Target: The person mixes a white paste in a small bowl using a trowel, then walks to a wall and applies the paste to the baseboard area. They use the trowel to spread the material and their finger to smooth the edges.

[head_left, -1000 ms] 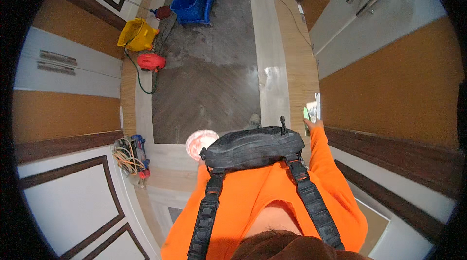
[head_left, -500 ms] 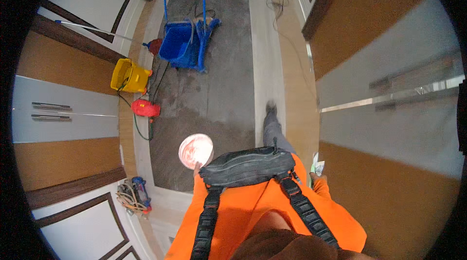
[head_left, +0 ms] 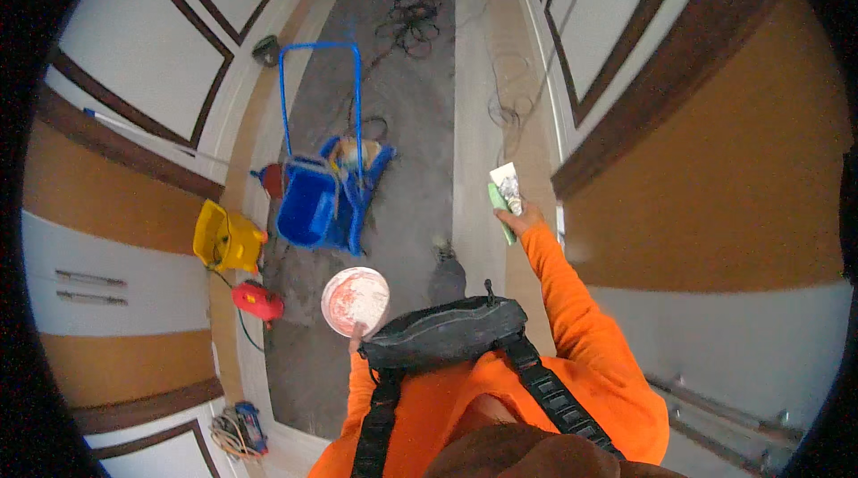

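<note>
My left hand [head_left: 357, 335] grips the near rim of a round tub [head_left: 356, 301], its thumb over the edge. Pale pinkish-white paste or powder coats the inside of the tub. My right hand [head_left: 529, 217], out ahead on the right, is closed around a flat white tool [head_left: 507, 187] with dark smears. A light green strip [head_left: 501, 213] lies alongside that tool in the same grip. Its exact kind cannot be told. Both forearms wear orange sleeves.
A blue mop-bucket cart [head_left: 313, 210] stands ahead, left of centre. A yellow bucket [head_left: 227, 239], a red machine [head_left: 258, 301] and a blue corded tool [head_left: 248, 431] line the left side. Dark cable [head_left: 413, 24] lies coiled far ahead. Cabinets [head_left: 679, 174] flank both sides.
I have walked forward, so the cart and yellow bucket appear nearer. My right arm has swung from beside my body to out in front with the white tool. The tub stays in my left hand.
</note>
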`<act>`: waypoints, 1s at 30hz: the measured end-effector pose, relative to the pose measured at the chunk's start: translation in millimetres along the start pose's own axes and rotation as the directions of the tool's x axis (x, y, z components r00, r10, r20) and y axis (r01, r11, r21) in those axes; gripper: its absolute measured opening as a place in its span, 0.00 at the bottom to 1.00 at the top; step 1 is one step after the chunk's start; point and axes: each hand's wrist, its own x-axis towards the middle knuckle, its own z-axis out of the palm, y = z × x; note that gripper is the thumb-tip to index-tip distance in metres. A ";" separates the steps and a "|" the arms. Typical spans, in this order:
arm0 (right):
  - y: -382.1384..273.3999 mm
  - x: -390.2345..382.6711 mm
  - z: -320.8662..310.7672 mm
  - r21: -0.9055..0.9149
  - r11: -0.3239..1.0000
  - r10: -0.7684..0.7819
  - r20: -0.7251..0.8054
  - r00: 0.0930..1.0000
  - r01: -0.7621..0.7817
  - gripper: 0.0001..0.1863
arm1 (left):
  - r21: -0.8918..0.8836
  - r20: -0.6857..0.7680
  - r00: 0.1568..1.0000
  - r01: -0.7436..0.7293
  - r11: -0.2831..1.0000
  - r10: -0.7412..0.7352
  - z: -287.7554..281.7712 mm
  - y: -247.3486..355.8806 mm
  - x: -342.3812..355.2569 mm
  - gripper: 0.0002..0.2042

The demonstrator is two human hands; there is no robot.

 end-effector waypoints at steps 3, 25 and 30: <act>-96.3 14.8 10.0 0.270 0.963 -0.071 0.184 0.980 0.020 0.31 | 0.046 0.079 0.997 -0.015 0.999 0.011 98.5 45.9 55.6 0.32; -237.8 578.4 -28.4 0.468 0.793 0.367 0.142 0.919 -0.389 0.36 | 0.259 0.347 0.904 0.163 0.952 -0.249 762.4 261.4 385.6 0.29; -224.3 747.3 -36.2 0.342 0.851 0.405 0.059 0.913 -0.399 0.38 | -0.022 0.365 0.926 0.110 0.994 -0.095 835.6 313.7 462.9 0.30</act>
